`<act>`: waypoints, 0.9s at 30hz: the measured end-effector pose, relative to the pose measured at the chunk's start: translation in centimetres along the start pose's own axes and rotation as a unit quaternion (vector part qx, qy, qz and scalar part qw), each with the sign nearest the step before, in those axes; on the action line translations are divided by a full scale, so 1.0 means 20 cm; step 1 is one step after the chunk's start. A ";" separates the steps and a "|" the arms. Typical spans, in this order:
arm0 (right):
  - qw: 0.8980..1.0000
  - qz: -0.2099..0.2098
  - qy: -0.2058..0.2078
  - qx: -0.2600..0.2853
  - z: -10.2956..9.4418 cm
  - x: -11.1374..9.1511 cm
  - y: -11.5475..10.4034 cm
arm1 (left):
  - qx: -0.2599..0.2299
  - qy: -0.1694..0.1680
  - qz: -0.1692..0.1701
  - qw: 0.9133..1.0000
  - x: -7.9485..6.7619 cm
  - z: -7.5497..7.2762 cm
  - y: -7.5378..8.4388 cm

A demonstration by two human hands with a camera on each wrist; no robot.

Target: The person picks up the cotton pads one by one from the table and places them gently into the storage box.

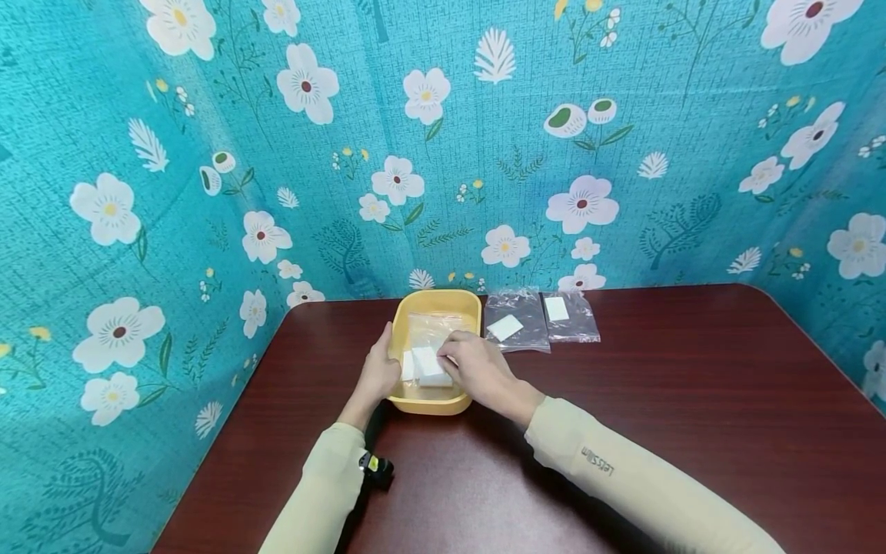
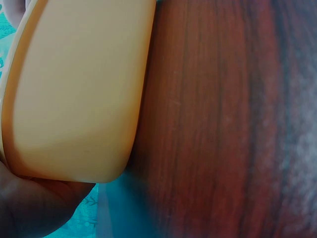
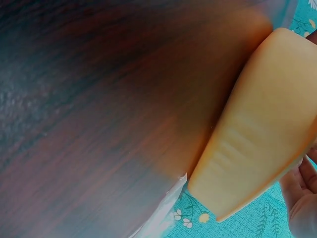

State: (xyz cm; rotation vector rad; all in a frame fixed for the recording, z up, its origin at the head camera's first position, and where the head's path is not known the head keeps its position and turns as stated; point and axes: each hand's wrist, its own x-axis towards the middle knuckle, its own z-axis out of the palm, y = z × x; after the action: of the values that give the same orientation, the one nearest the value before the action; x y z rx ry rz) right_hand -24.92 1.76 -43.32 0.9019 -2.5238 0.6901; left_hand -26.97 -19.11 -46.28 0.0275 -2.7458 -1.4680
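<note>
A yellow plastic tub stands on the table towards its far edge. My left hand grips the tub's left side, the thumb by the rim; the left wrist view shows the tub's smooth outer wall. Inside lies a clear zip bag with white rectangular pieces. Reaching over the right rim, my right hand pinches the bag beside a white piece with thumb and fingertips. How many bags are in the tub I cannot tell. From the right wrist view, the tub's outer side hides part of the hand.
Two clear zip bags lie flat right of the tub: a larger one with a white rectangle, and a smaller one with another. The dark red wooden table meets a turquoise flowered cloth behind. A black device sits at the left wrist.
</note>
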 end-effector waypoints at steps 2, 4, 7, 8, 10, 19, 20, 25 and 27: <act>1.000 -0.001 -0.001 0.000 0.01 0.00 0.00 | -0.002 -0.001 -0.002 1.000 0.00 0.00 0.00; 1.000 -0.003 -0.004 0.000 0.02 0.00 0.00 | -0.004 -0.002 0.000 1.000 0.00 0.00 0.00; 1.000 -0.003 -0.009 -0.002 0.03 0.01 -0.01 | -0.006 0.000 0.005 1.000 0.00 0.00 -0.01; 1.000 -0.002 -0.010 -0.002 0.03 0.01 -0.01 | -0.006 0.001 0.007 1.000 0.00 0.00 -0.01; 1.000 0.001 -0.013 -0.005 0.04 0.01 -0.01 | -0.009 0.002 0.010 1.000 0.00 0.00 -0.01; 0.999 0.010 -0.035 -0.029 0.07 0.03 0.00 | -0.011 0.002 0.015 1.000 -0.01 0.00 0.01; 0.999 0.009 -0.039 -0.030 0.07 0.03 0.00 | -0.011 0.002 0.015 1.000 -0.01 0.00 0.01; 0.998 0.011 -0.059 -0.035 0.08 0.04 -0.01 | -0.011 0.001 0.015 1.000 0.00 0.00 0.01; 0.997 0.013 -0.065 -0.036 0.08 0.04 0.00 | -0.013 0.002 0.017 1.000 0.00 0.00 0.00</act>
State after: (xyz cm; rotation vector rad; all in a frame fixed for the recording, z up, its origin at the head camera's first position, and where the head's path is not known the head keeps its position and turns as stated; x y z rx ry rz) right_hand -25.66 0.47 -44.22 0.9186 -2.6604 0.5608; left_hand -26.92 -19.00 -46.28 -0.0154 -2.7105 -1.4928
